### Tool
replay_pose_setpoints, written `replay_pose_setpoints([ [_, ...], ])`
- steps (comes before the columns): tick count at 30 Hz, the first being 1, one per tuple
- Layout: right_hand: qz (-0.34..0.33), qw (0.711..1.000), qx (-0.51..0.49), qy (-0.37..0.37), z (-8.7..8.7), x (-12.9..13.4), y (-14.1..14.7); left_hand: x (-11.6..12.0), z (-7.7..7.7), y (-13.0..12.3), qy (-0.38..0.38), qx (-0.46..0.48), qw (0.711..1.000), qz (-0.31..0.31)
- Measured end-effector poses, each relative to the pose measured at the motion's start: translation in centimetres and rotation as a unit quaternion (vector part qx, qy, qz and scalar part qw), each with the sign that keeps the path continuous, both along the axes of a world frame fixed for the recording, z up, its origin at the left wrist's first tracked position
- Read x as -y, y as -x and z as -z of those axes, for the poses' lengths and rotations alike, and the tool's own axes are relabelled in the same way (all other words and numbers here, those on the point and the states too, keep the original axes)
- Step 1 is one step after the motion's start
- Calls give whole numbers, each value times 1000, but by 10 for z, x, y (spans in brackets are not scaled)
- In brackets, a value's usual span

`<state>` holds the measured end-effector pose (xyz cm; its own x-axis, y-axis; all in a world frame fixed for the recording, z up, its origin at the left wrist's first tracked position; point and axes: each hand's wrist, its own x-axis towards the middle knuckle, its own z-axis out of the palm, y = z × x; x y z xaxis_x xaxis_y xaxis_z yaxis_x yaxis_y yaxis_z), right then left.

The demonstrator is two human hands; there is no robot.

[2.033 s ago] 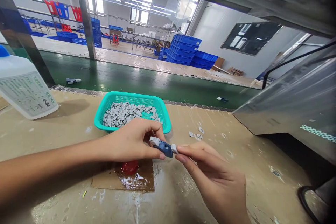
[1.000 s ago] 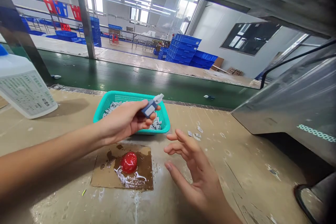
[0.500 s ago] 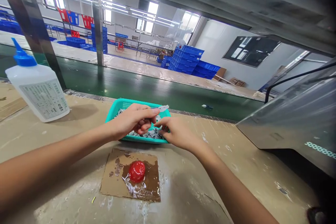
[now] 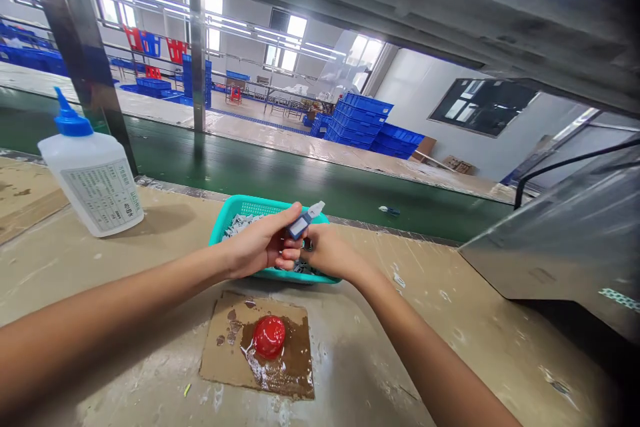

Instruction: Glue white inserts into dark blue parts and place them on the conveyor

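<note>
My left hand [image 4: 265,240] is closed around a small blue-and-white plastic part [image 4: 301,223], its pale narrow tip pointing up and to the right. Close beside it, my right hand [image 4: 327,252] has its fingers curled in; a small dark spot shows at the fingertips, and what they pinch is too hidden to name. Both hands are over a green plastic basket [image 4: 218,230] that holds many small grey-white pieces [image 4: 243,223]. In front of the basket, a red, wet-looking round cap or dish [image 4: 270,335] sits on a wet cardboard square [image 4: 215,347].
A white bottle [image 4: 100,180] with a blue nozzle stands at the left. Behind the basket runs a green conveyor belt [image 4: 240,173], with a small blue-and-white piece [image 4: 389,211] lying on it. A metal panel [image 4: 555,240] rises at the right.
My left hand has turned the part, so its blue body now shows beside the thumb. My right hand has drawn closer to it, its fingers more curled. The whole view has shifted slightly.
</note>
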<state>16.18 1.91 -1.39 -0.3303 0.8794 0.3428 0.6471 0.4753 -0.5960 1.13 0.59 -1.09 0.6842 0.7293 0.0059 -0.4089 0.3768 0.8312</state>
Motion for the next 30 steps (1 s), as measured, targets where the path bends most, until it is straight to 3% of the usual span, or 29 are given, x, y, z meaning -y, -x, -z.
replay_pose_setpoints([
  [3,-28,999,17,22,-12,10,-11,0,0,0,29,7,999,25],
  [5,-13,999,-6,33,-18,22,-25,-1,-2,2,13,-12,1000,9],
  [10,57,974,-172,138,-9,65,-68,-26,-15,17,-103,-135,979,-115],
  [13,35,951,-247,182,7,84,-79,-61,-17,30,-173,-277,911,-251],
  [15,16,939,-277,202,16,91,-78,-89,-11,39,-195,-349,864,-305],
  [19,21,903,-329,277,26,93,-69,-136,5,59,-231,-463,785,-341],
  [22,38,884,-347,311,31,91,-64,-157,16,74,-263,-533,725,-348],
  [25,43,888,-327,321,34,92,-62,-164,30,85,-278,-567,693,-348],
  [30,41,898,-297,322,28,95,-56,-161,47,93,-314,-555,673,-374],
])
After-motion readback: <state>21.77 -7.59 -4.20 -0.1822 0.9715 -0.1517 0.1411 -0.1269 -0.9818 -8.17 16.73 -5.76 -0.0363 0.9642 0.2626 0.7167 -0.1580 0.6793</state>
